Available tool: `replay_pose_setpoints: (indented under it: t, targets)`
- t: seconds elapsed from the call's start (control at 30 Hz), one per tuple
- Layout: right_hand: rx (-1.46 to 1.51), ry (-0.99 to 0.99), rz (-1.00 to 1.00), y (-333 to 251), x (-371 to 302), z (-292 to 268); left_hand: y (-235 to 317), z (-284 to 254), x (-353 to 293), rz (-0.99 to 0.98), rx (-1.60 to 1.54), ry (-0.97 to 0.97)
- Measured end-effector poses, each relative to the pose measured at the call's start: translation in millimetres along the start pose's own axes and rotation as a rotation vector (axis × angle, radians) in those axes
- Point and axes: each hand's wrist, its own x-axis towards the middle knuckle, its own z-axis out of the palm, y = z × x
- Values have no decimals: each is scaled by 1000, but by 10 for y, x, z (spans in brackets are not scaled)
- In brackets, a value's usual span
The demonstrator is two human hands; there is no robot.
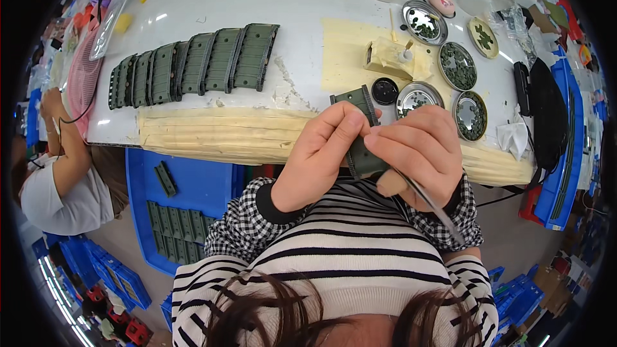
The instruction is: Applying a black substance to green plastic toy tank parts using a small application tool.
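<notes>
My left hand (322,153) is closed on a dark green ribbed plastic part (366,163), pinching it between thumb and fingers above the table's near edge. Close against it, my right hand (421,151) grips slim metal tweezers (429,204), whose broad end slants down to the right. Their tips are hidden by my fingers. A beige cover (391,183) wraps one right fingertip. Just beyond the hands stand a small black dish (385,90) and a metal dish (439,96) with tiny green pieces.
A row of similar green parts (222,59) lies at the left of the white table. More dishes (457,44) of small pieces stand at the right, beside a tape-wrapped block (379,56). Lower left, a blue bin (136,205) holds green parts. Another person (67,186) sits far left.
</notes>
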Motion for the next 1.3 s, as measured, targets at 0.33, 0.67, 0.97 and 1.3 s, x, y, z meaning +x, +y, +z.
replay_pose_setpoints:
  t: [0.33,0.67,0.97,1.3]
  targets:
    - [431,155,372,29,-111,117,64,62,0,10,-140,22]
    - [451,164,417,-14,-43,149,17,82,11,116,-74,52]
    - [467,217,438,-29,-53,201,2,83,5,154,-50,58]
    - [418,245,441,-45,-71,227,-16,103,4,185,-46,66]
